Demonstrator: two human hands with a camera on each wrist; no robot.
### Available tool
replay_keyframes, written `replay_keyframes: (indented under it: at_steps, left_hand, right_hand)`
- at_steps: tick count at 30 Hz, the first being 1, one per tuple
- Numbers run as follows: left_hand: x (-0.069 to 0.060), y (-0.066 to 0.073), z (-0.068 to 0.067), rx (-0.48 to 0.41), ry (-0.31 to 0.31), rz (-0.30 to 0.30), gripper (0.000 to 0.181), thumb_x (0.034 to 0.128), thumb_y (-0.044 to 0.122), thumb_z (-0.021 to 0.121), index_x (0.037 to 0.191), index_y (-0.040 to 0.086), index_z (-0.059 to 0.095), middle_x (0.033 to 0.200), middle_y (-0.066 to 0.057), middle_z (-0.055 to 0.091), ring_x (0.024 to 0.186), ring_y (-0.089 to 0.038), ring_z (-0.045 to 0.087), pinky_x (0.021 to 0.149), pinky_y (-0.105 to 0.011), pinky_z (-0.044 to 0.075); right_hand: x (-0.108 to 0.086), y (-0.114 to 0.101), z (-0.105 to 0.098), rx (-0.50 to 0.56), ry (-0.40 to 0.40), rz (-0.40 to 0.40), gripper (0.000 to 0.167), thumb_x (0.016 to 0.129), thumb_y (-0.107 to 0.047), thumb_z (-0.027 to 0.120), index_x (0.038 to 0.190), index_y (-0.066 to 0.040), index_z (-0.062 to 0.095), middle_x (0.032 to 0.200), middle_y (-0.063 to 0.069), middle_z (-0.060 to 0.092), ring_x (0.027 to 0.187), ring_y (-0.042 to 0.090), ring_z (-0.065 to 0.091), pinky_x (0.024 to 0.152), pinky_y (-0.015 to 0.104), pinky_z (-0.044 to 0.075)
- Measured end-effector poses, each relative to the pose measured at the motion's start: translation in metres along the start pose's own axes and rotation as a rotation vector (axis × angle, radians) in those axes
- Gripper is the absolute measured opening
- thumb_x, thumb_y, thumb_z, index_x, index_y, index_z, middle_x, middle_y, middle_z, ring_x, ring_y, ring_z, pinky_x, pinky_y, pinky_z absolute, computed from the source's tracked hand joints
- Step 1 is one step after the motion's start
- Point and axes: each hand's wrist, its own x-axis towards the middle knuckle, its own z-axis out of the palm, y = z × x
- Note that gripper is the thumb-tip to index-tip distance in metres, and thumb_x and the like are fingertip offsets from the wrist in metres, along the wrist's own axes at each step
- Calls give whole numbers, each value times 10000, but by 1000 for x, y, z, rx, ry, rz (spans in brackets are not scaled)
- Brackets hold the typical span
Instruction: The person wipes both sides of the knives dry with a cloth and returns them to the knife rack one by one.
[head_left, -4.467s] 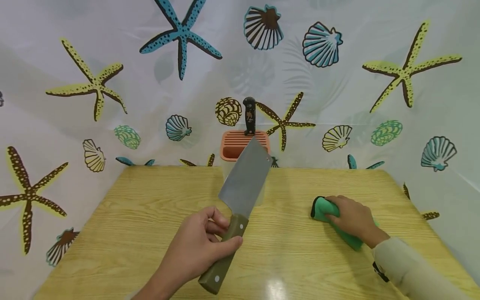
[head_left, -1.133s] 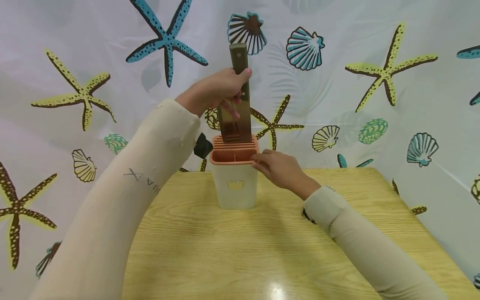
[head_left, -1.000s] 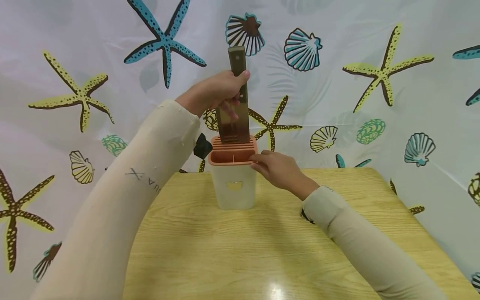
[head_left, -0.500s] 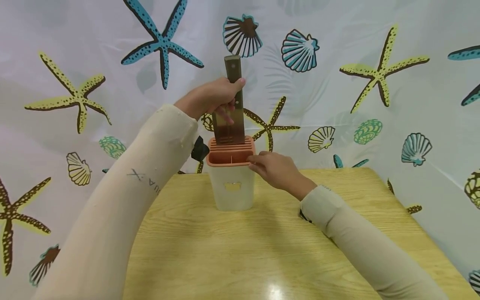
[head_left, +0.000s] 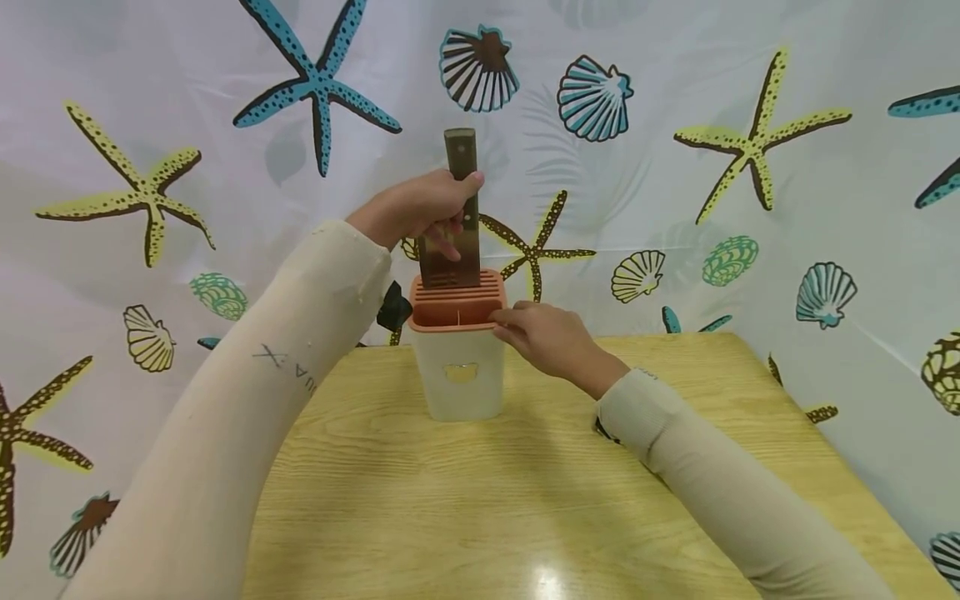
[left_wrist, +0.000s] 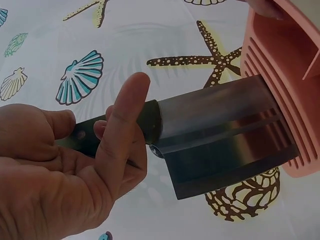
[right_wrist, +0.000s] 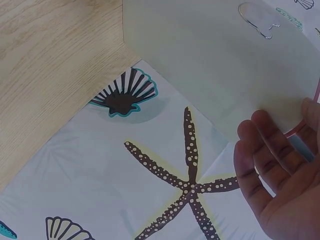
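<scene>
My left hand grips the dark handle of a cleaver, holding it blade down over the knife holder. In the left wrist view the broad steel blade meets the slotted coral top, its lower end out of sight in a slot. The index finger extends near the base of the blade. My right hand holds the holder's right front rim between thumb and fingers, also seen against the white wall in the right wrist view.
The holder stands on a wooden table near its back edge. Its open front part has a thin divider. Behind hangs a white curtain printed with starfish and shells.
Several seconds ago the cleaver was above the table and my right hand held a green cloth, now out of view. Over the last second my left hand has lowered the blade; the right stays at the rim.
</scene>
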Motion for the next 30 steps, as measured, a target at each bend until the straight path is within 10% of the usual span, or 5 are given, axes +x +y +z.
replay_keyframes:
  at_steps: [30]
  left_hand:
    - [11,-20,12,-49,-33,-19,562,1071,499,267,1378,32,327,673,-22,368,511,-122,308,860,-433,615]
  right_hand:
    - [0,-1,0,20,-22,19,371,1052,-375,499,1333,-185,650,1207,66,713,1018,254,707,712,450,600]
